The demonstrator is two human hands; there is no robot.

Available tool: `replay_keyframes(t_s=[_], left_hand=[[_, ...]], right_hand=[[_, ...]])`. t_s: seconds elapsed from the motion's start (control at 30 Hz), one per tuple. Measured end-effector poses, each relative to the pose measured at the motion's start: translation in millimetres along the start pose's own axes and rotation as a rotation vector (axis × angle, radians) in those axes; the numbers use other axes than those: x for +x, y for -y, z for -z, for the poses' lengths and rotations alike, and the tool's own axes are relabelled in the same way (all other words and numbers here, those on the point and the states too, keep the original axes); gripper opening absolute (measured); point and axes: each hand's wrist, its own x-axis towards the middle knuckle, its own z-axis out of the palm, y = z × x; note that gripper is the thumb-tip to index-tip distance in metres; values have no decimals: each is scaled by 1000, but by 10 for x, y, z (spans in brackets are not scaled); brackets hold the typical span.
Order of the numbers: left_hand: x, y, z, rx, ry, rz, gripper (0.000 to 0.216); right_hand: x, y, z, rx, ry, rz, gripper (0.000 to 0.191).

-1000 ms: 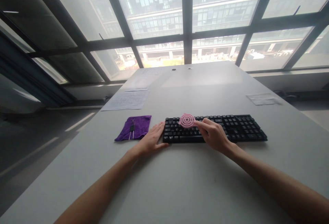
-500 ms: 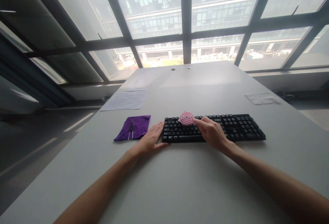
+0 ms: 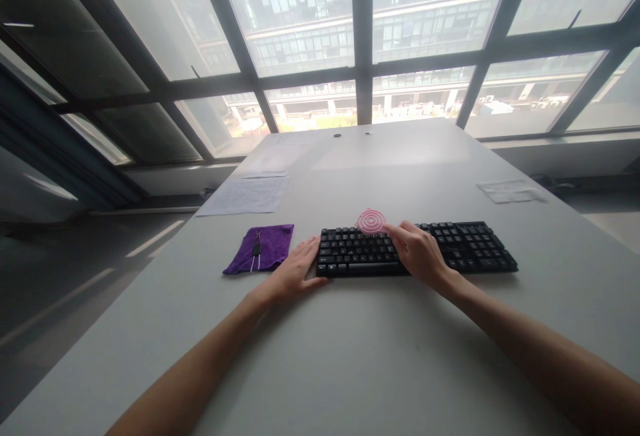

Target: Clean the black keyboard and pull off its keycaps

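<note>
**Pink brush pinched at the keyboard's far edge**

Pinching with the right hand (image 3: 419, 254): fingertips closed on the 4 o'clock rim of a pink round brush (image 3: 371, 221), spiral face up, index finger stretched out toward it. Holding that brush at the 12 o'clock edge of a black keyboard (image 3: 465, 249), a little left of its middle, by the top key row. Cannot tell whether resting on the keys or just above them. Covering the middle keys with the rest of the hand, forearm trailing off toward 5 o'clock.

Lying flat with the left hand (image 3: 294, 274): palm down on the grey table (image 3: 350, 369), fingers straight and close together, gripping nothing. Meeting the keyboard's 9 o'clock end with the fingertips, thumb stretched along the 6 o'clock edge at the corner.

Just beside the left hand, at its 10 o'clock: a folded purple cloth (image 3: 273, 239), with a small dark clip (image 3: 256, 249) and two pale cords lying on it. Farther out, at 11 o'clock from the cloth: printed sheets (image 3: 247, 195) laid flat near the table's edge. At 2 o'clock from the keyboard, well apart: another pale sheet (image 3: 507, 191). Past the table's 12 o'clock end: tall windows (image 3: 300, 16) in dark frames, with buildings outside.
</note>
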Motion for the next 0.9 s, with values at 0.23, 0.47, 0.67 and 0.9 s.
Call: replay_keyframes(t_s=[0.23, 0.47, 0.67, 0.9], left_hand=[[-6, 17, -13, -5, -12, -7, 94], [-9, 19, -16, -4, -16, -8, 95], [-3, 20, -7, 4, 15, 4, 95], [-4, 18, -8, -2, 15, 8, 95]], right_hand=[[-27, -41, -9, -86, -51, -47, 31], [-27, -26, -10, -62, -18, -25, 31], [-33, -42, 3, 57, 17, 65, 33], [-31, -20, 11, 51, 42, 78, 33]])
